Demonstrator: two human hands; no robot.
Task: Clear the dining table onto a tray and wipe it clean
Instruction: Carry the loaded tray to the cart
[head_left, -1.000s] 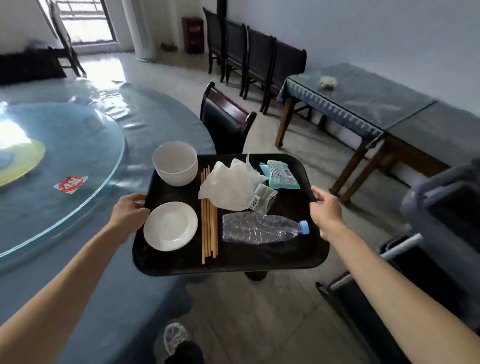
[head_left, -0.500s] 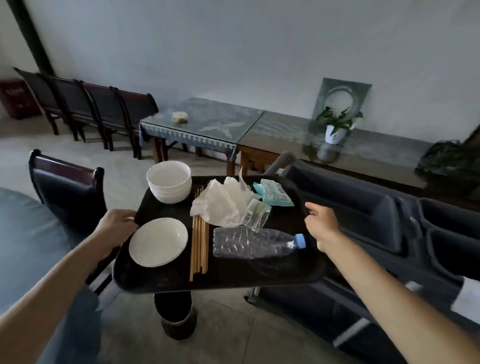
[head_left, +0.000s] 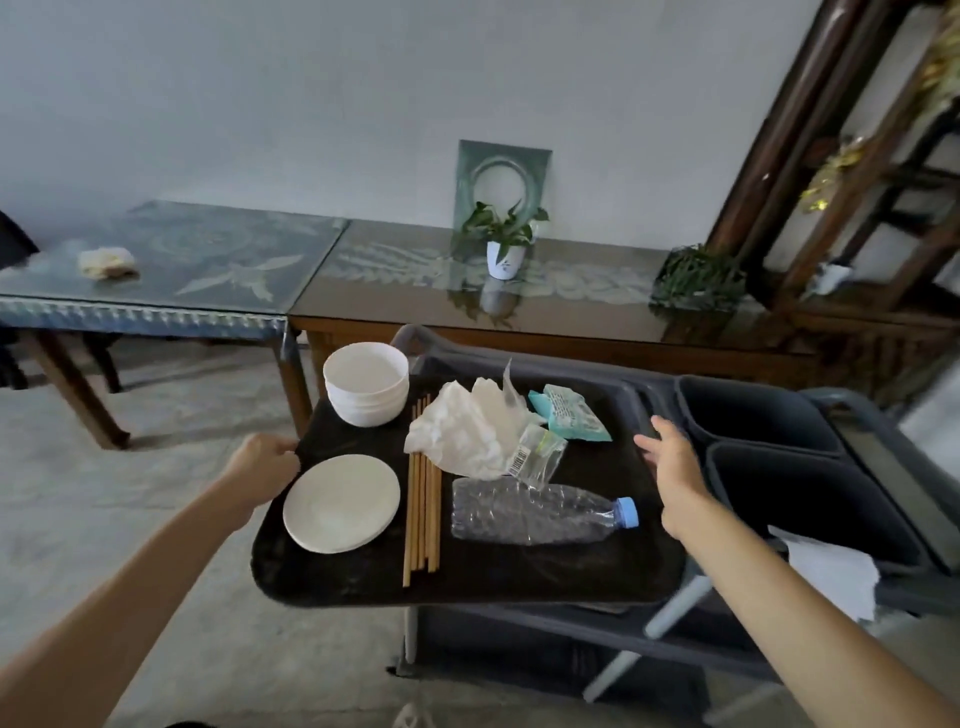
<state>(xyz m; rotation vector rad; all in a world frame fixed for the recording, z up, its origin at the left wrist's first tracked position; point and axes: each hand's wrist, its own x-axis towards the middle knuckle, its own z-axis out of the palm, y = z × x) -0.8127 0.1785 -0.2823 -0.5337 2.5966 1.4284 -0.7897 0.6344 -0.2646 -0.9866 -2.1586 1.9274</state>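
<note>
My one camera sits on my head, looking forward and down along both forearms. The tray (head_left: 467, 577) fills the near centre, close below me; a side table (head_left: 519, 312) and wall lie beyond. The wide lens perhaps bends the edges.

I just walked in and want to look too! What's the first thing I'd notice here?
The black tray in the middle, held over a grey cart by the left hand; the right hand looks open beside its edge. On it sit stacked white bowls at the back left, a white plate, chopsticks, crumpled tissue and a squashed plastic bottle. A potted plant stands on the table behind.
</note>
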